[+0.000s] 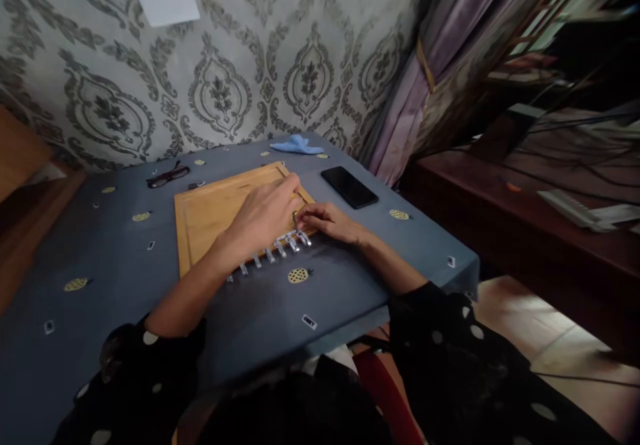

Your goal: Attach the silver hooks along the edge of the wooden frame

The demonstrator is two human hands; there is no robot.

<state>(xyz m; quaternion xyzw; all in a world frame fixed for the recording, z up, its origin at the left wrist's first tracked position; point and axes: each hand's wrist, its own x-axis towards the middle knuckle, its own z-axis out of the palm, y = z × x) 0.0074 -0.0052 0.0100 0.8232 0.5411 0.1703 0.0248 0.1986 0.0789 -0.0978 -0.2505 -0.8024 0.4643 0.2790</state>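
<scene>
A wooden board with a raised frame lies on the table. Along its near edge runs a metal hook rail with several curved hooks hanging over the side. My left hand reaches across the board, closed around what looks like a screwdriver; a bit of yellow and a thin dark shaft show below the fist. Beside it, at the rail's right end, my right hand is closed, its fingertips pinched together near the shaft. What lies between those fingertips is too small to make out.
A black phone lies right of the board, and a blue cloth behind it. Eyeglasses rest at the back left. The blue tablecloth ends at a wall behind; a dark red bench stands to the right.
</scene>
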